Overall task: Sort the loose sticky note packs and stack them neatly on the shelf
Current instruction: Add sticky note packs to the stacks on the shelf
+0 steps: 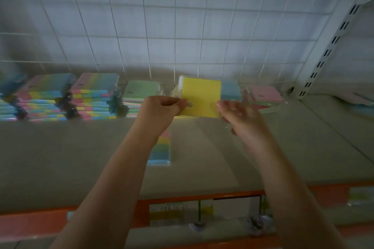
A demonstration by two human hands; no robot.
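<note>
Left hand (162, 105) pinches the yellow sticky note pack (200, 98) at its left edge; right hand (236, 113), fingers loosely apart, touches its right edge. Nearer, on the shelf (81, 147), lies a rainbow pack (160, 149). Behind: stacked multicolour packs (93, 97), then a wire grid (182, 26).

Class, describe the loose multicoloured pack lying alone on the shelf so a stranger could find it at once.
Start at the beige shelf below the wire grid, with stacks along its back. Come forward, under the left hand: the loose rainbow pack lies flat there. Unlike the others, it is alone, away from every stack.
</note>
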